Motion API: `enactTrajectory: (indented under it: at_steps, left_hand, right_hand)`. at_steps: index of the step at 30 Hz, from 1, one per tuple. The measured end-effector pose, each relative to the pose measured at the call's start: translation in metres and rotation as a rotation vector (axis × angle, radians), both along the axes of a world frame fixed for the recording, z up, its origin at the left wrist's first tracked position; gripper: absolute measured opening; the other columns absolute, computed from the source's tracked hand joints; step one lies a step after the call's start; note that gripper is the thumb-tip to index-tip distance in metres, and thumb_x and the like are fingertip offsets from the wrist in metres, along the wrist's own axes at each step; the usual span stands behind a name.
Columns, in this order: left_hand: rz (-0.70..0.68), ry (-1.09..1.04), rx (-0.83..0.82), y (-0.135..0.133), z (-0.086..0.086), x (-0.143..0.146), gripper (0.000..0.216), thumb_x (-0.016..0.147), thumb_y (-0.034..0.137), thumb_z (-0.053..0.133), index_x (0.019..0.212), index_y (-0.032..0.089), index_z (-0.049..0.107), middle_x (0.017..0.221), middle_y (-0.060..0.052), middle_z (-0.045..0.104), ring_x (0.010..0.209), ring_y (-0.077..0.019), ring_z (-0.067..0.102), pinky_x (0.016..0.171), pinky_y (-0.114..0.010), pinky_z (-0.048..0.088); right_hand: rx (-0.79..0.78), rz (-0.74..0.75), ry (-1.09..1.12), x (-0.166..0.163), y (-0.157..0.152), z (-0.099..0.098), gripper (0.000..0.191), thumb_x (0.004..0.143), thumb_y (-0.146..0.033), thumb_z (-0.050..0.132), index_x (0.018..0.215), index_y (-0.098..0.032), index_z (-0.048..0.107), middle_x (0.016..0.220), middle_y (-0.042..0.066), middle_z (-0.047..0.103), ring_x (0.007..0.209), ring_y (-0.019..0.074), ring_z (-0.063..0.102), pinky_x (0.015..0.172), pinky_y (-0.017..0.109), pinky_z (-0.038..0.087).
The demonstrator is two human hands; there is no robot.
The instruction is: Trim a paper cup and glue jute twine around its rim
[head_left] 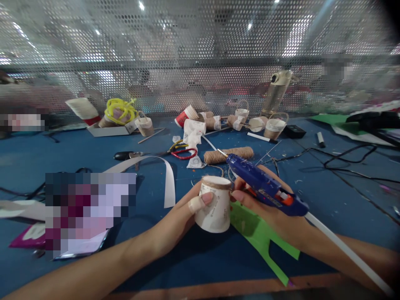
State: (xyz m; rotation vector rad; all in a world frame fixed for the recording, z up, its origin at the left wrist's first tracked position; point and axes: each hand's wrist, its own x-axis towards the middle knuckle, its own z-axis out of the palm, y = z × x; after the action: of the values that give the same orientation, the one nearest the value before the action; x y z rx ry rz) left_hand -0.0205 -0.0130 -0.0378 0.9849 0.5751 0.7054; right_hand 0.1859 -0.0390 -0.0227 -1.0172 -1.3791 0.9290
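Note:
My left hand [192, 208], a bandage round its thumb, is closed on a white paper cup [216, 214], held upside down. Brown twine wraps the cup's upper end. In my right hand [268, 214] is a blue hot glue gun [261, 179], its nozzle pointing up and left, above and behind the cup. A long white glue stick [343, 250] runs out of the gun's back. The right fingertips are beside the cup's right side; whether they pinch the twine I cannot tell. A spool of twine [229, 155] lies just beyond, with a loose strand trailing towards the cup.
Green paper [250, 229] lies under my right hand. Red-handled scissors [184, 153] and a white paper strip [169, 187] lie left of centre. Several twine-wrapped cups, including a small basket [275, 127], line the back before a perforated metal screen [200, 83]. Black cables [337, 160] cross the right.

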Motion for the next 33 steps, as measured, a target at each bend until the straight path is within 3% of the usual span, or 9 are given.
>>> enactTrajectory:
  at_steps: [8,17,21,27,33]
  left_hand:
    - [0.164,0.094,0.120,0.000,-0.001,-0.005,0.046,0.087,0.042,0.076,0.128,0.025,0.062,0.128,-0.008,0.069,0.122,-0.0317,0.059,0.098,-0.038,0.045]
    - [0.093,-0.108,-0.009,0.001,0.003,-0.003,0.044,0.096,0.045,0.062,0.134,0.022,0.063,0.135,-0.011,0.070,0.128,-0.0356,0.059,0.108,-0.046,0.043]
    - [0.103,-0.050,0.054,0.001,0.005,-0.007,0.045,0.092,0.041,0.069,0.133,0.023,0.062,0.133,-0.012,0.070,0.123,-0.0355,0.062,0.103,-0.046,0.047]
    - [0.200,0.001,0.124,0.002,0.007,-0.012,0.046,0.091,0.043,0.070,0.132,0.023,0.063,0.125,-0.011,0.072,0.117,-0.0339,0.065,0.095,-0.041,0.052]
    - [0.224,0.054,0.196,0.002,0.001,-0.017,0.035,0.094,0.040,0.068,0.128,0.030,0.066,0.124,-0.005,0.072,0.119,-0.0291,0.062,0.094,-0.034,0.051]
  right_hand:
    - [-0.012,0.078,-0.042,0.003,-0.002,0.000,0.013,0.083,-0.025,0.079,0.089,-0.028,0.067,0.083,-0.003,0.072,0.078,0.0166,0.071,0.073,0.030,0.062]
    - [0.133,0.003,-0.246,0.013,-0.004,0.001,0.009,0.088,-0.028,0.074,0.090,-0.030,0.065,0.090,-0.002,0.069,0.082,0.0177,0.067,0.076,0.032,0.056]
    - [0.212,0.037,-0.297,0.019,-0.004,0.002,0.017,0.088,-0.022,0.070,0.080,-0.029,0.056,0.084,-0.003,0.062,0.075,0.0173,0.060,0.071,0.032,0.052]
    - [0.188,0.083,-0.388,0.030,-0.002,-0.007,0.025,0.083,-0.018,0.068,0.072,-0.026,0.047,0.068,-0.003,0.054,0.058,0.0156,0.050,0.055,0.033,0.038]
    - [0.153,0.090,-0.463,0.035,-0.002,-0.007,0.027,0.080,-0.016,0.066,0.069,-0.025,0.043,0.064,-0.005,0.051,0.055,0.0138,0.046,0.053,0.031,0.031]
